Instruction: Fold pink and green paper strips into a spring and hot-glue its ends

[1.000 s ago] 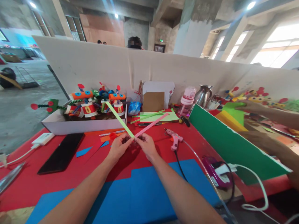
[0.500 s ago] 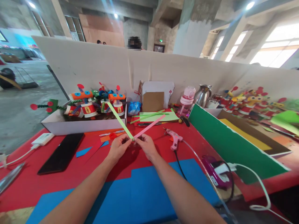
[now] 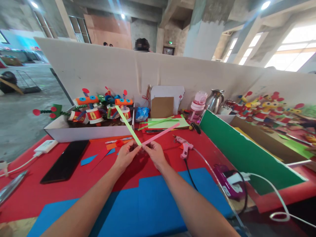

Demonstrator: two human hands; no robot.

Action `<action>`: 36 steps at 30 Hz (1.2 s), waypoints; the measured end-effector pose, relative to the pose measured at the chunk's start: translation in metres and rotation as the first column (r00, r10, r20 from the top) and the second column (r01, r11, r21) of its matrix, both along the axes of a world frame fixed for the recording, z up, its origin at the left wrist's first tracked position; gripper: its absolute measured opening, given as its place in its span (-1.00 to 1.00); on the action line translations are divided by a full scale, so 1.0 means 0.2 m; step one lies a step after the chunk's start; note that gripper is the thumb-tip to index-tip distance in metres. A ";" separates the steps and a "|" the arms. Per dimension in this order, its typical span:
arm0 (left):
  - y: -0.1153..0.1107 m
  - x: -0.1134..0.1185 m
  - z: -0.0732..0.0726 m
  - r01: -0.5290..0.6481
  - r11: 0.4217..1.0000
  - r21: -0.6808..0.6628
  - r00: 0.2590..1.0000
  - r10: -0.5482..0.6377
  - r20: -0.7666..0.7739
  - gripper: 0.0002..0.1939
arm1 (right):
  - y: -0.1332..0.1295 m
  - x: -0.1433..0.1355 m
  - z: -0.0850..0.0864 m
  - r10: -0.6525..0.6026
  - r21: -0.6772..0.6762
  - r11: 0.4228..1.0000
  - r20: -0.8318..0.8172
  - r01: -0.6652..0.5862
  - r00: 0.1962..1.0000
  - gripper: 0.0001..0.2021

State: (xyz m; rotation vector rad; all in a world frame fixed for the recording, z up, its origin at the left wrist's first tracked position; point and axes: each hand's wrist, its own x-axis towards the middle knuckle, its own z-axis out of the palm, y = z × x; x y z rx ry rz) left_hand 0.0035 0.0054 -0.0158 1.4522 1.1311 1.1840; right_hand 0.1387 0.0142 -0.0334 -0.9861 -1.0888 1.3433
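A light green paper strip (image 3: 128, 125) and a pink paper strip (image 3: 161, 134) meet at their lower ends in a V. My left hand (image 3: 127, 155) pinches the joined ends near the green strip. Right beside it, my right hand (image 3: 155, 154) is closed on the same corner, at the base of the pink strip. Both strips point up and away from my fingers. A pink glue gun (image 3: 185, 147) lies to the right of my hands. Blue sheets (image 3: 158, 204) lie beneath my forearms.
At the back left stands a white box (image 3: 89, 134) of paper-cup figures. Green strips lie on a pale green sheet (image 3: 181, 122). A black phone (image 3: 65, 162) is at left; a green-sided box (image 3: 247, 148) and a purple power socket (image 3: 228, 184) with cables are at right.
The strips have opened slightly wider, the pink one tilting lower to the right. My hands have barely moved. At the far right, the bright green paper and the yellow sheet have shifted.
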 end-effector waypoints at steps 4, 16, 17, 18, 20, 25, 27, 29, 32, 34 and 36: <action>0.01 -0.01 -0.02 -0.011 1.000 0.022 1.000 0.011 -0.028 -0.73 | -0.01 0.00 0.00 0.020 -0.019 1.000 0.025 -0.019 0.999 -0.75; 0.01 0.00 -0.01 -0.024 0.999 -0.029 0.999 0.025 0.033 -0.72 | -0.02 -0.01 0.01 -0.072 0.029 0.997 0.066 0.070 0.995 -0.75; 0.01 0.00 -0.01 -0.046 0.998 -0.034 0.999 0.047 0.022 -0.72 | -0.02 -0.01 0.02 -0.094 0.027 0.995 0.064 0.092 0.994 -0.76; 0.01 0.00 -0.01 -0.070 0.997 -0.038 0.997 0.071 0.012 -0.72 | -0.02 -0.01 0.03 -0.123 0.022 0.992 0.054 0.122 0.991 -0.77; 0.01 0.00 0.00 -0.104 0.993 -0.047 0.994 0.105 0.013 -0.72 | -0.02 0.00 0.04 -0.182 0.009 0.983 -0.004 0.182 0.983 -0.79; -0.01 0.00 0.03 -0.043 0.993 -0.110 0.980 0.064 0.189 -0.70 | -0.02 0.02 0.06 -0.006 0.001 1.000 -0.280 0.007 0.960 -0.82; -0.01 0.00 0.04 0.001 0.992 -0.125 0.970 0.030 0.241 -0.69 | -0.02 0.02 0.05 0.057 -0.019 0.998 -0.294 -0.066 0.954 -0.82; -0.02 0.00 0.04 0.030 0.992 -0.119 0.970 0.000 0.243 -0.69 | -0.02 0.01 0.04 0.075 -0.056 0.994 -0.260 -0.092 0.963 -0.84; -0.01 0.01 0.03 0.047 0.995 -0.093 0.977 -0.026 0.211 -0.70 | -0.02 0.00 0.03 0.093 -0.072 0.991 -0.225 -0.112 0.970 -0.81; -0.01 0.01 0.02 0.046 0.995 -0.091 0.979 -0.026 0.202 -0.69 | -0.03 0.00 0.04 0.106 -0.064 0.990 -0.245 -0.125 0.964 -0.79; -0.01 0.01 0.02 0.043 0.994 -0.097 0.980 -0.024 0.198 -0.69 | -0.04 0.01 0.05 0.113 -0.071 0.988 -0.272 -0.137 0.956 -0.77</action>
